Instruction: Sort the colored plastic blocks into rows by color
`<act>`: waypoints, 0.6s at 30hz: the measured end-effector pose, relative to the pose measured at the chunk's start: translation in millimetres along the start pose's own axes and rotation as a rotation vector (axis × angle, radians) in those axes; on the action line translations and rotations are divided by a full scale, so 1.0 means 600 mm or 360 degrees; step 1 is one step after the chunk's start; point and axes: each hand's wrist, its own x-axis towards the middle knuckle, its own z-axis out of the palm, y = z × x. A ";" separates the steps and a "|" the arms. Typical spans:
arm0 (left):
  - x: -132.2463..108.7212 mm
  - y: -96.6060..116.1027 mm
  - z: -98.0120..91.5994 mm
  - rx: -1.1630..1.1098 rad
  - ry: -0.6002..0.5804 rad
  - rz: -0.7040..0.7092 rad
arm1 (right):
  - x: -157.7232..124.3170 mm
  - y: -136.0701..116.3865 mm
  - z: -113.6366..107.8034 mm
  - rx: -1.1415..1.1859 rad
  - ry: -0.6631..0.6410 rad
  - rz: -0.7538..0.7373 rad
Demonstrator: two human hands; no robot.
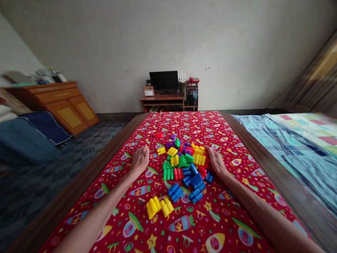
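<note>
- Two bare hands rest on the red patterned cloth [223, 218] that covers the table [79, 186], one on each side of the pile of blocks [184, 163].
- Left hand [140, 159]: lies on the cloth just left of the pile, apart from the nearest block. Fingers are curled under into a loose fist; whether anything is enclosed cannot be determined.
- Right hand [216, 162]: lies against the right edge of the pile, touching the yellow and red blocks there. Fingers are extended and flat, gripping nothing.
- Pile position: centre of the table, between the two hands. Judged from this bracketing posture, the hands act as side walls that contain the loose blocks.
- Outliers: a yellow pair [159, 206] and a blue cluster [175, 191] lie on the near side of the pile; one red block [158, 135] lies at its far left.
- Surroundings: a bed [289, 140] stands right of the table; a desk [163, 100] with a monitor [164, 81] stands against the far wall.
</note>
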 end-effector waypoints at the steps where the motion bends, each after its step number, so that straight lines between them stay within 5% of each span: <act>1: -0.001 0.006 0.014 -0.0025 -0.0037 0.0034 | 0.000 -0.001 0.000 0.0000 -0.0004 -0.0001; 7: 0.025 0.087 0.074 -0.0280 -0.0180 0.0316 | -0.003 -0.006 0.001 0.0033 0.0000 0.0008; 12: 0.142 0.060 0.064 -0.0280 -0.0003 0.0056 | -0.006 -0.012 0.005 -0.0009 -0.0037 -0.0024; 15: 0.204 0.042 0.069 -0.0264 -0.0122 -0.0060 | -0.008 -0.011 0.009 -0.0064 -0.0031 -0.0076; 18: 0.225 0.059 0.088 -0.0317 -0.0354 0.0023 | -0.008 -0.008 0.011 -0.0100 -0.0047 -0.0111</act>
